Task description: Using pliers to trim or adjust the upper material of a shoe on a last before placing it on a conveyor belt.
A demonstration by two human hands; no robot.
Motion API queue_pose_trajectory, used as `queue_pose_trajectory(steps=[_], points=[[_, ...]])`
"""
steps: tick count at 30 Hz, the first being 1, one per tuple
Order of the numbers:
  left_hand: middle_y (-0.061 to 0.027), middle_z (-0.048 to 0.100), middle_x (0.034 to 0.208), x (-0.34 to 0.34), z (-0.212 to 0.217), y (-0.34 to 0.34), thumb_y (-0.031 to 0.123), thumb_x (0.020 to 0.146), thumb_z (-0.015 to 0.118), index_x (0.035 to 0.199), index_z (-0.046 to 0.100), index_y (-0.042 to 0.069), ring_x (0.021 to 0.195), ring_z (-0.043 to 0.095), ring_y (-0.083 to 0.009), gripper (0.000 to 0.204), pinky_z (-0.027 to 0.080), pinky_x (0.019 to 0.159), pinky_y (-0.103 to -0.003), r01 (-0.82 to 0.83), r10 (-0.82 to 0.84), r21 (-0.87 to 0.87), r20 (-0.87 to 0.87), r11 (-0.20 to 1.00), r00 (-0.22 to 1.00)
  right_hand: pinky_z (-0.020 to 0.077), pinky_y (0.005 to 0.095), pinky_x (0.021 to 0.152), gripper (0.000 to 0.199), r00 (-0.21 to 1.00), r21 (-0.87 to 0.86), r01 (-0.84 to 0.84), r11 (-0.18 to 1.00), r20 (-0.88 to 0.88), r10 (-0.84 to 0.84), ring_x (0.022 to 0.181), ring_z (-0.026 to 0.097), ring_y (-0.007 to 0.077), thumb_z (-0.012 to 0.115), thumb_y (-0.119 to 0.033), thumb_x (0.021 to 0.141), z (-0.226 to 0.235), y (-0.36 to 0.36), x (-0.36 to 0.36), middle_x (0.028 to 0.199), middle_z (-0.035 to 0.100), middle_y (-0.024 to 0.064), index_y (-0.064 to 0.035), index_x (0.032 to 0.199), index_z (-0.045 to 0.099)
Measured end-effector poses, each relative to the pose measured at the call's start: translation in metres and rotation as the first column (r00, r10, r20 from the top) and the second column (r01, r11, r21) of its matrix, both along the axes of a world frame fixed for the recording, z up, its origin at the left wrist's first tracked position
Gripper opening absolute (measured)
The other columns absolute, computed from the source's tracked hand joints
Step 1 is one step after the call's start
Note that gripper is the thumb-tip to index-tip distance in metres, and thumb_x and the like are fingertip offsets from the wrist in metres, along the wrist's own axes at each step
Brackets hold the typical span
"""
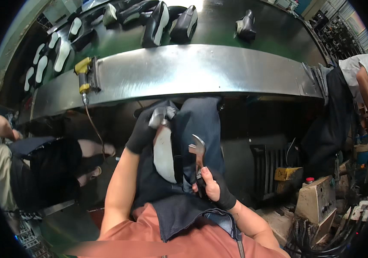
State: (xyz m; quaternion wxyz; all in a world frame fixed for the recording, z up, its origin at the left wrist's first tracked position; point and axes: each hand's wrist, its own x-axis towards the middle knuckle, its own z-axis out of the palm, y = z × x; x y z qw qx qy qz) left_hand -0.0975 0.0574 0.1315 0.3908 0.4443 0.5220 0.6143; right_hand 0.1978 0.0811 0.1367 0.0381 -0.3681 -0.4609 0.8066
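Observation:
Across my lap lies a shoe upper (165, 155) with a long white sole board facing up and black material along its side. My left hand (144, 131), in a black glove, is closed around its far end. A shiny silver-grey piece (161, 117) shows at that end; I cannot make out what it is. Just right of the shoe, my right hand (211, 185) grips a claw hammer (198, 152) by its handle, with the metal head raised and apart from the shoe. A dark wrist covering leaves the right thumb bare.
Ahead runs a bench with a steel edge (192, 69); a yellow air stapler (83, 75) with a hose rests on it. Several black shoes (184, 26) and white sole boards (62, 56) lie beyond. People are at both sides. A control box (315, 200) stands at right.

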Motion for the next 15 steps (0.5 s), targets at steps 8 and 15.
queue_pose_trajectory(steps=[8, 15], points=[[-0.0081, 0.067, 0.09, 0.018, -0.013, 0.026, 0.073, 0.095, 0.029, 0.094, 0.069, 0.003, 0.086, 0.062, -0.0161, 0.081, 0.048, 0.084, -0.029, 0.01, 0.031, -0.106, 0.379, 0.994, 0.925, 0.0466, 0.0279, 0.09, 0.047, 0.98, 0.148, -0.094, 0.985, -0.159, 0.117, 0.094, 0.061, 0.0143, 0.037, -0.036, 0.108, -0.009, 0.009, -0.037, 0.105, 0.067, 0.0057, 0.0017, 0.12, 0.062], [-0.007, 0.066, 0.103, 0.055, 0.02, -0.007, 0.072, 0.096, 0.029, 0.105, 0.064, 0.001, 0.094, 0.061, -0.0153, 0.08, 0.047, 0.088, -0.03, -0.099, 0.106, -0.049, 0.192, 0.994, 0.976, 0.0445, 0.0241, 0.064, 0.045, 0.897, -0.027, -0.436, 0.9, -0.092, 0.432, 0.072, 0.057, 0.0071, 0.04, -0.042, 0.106, 0.044, 0.056, -0.047, 0.085, 0.064, 0.0004, -0.0053, 0.103, 0.066]])
